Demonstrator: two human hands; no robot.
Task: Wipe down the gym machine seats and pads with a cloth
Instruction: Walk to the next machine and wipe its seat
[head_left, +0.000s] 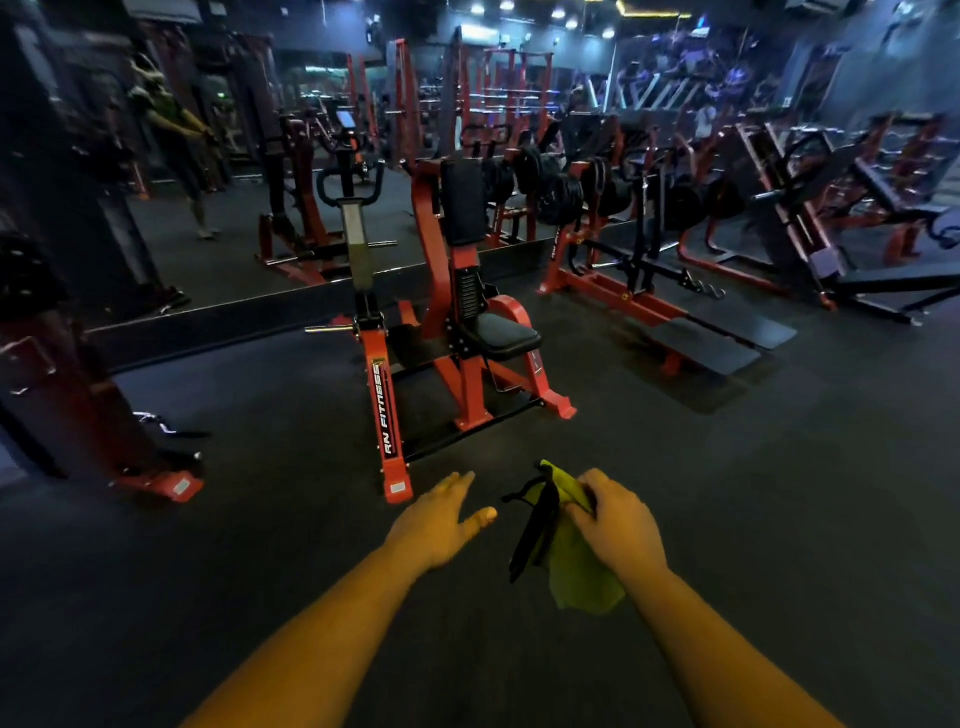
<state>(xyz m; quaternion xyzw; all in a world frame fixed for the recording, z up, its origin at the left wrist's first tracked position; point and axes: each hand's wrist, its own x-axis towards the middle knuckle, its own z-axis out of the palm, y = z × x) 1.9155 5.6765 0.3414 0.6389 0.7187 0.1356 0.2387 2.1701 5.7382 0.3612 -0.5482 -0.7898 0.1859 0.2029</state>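
Observation:
My right hand (615, 525) grips a yellow-green cloth (576, 577) that hangs below it, together with a black strap-like piece (532, 535). My left hand (441, 519) is held out flat beside it, fingers straight, holding nothing. Ahead stands a red gym machine (457, 353) with a black seat (506, 338) and an upright black chest pad (462, 202). Both hands are well short of the machine, above the dark floor.
A mirror wall runs behind the machine. A red plate-loaded machine with black footplates (706, 348) stands to the right, with more red racks further right. A dark red machine base (161, 483) sits at the left. Dark rubber floor (779, 493) lies between them.

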